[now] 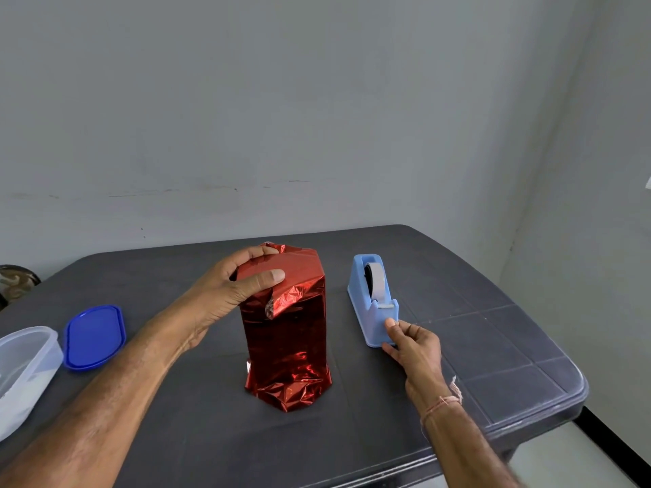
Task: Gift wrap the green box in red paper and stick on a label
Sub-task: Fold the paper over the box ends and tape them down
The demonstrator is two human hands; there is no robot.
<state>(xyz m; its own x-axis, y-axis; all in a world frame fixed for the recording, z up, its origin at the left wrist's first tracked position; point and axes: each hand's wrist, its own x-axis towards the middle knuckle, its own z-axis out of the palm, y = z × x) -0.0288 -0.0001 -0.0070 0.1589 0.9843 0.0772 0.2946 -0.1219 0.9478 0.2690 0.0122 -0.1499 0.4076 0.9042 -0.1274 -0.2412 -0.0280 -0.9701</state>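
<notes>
The box stands upright in the middle of the table, fully covered in shiny red paper (287, 346); no green shows. My left hand (225, 294) grips the folded paper at the box's top, thumb pressing a flap down on the near side. A light blue tape dispenser (373, 297) with a roll of tape sits just right of the box. My right hand (412, 350) touches the dispenser's near end, thumb against its front below the cutter. I see no label.
The dark grey table (493, 346) ends close on the right and near sides. At the left lie a blue oval lid (94, 337) and a clear plastic container (24, 368). A grey wall stands behind.
</notes>
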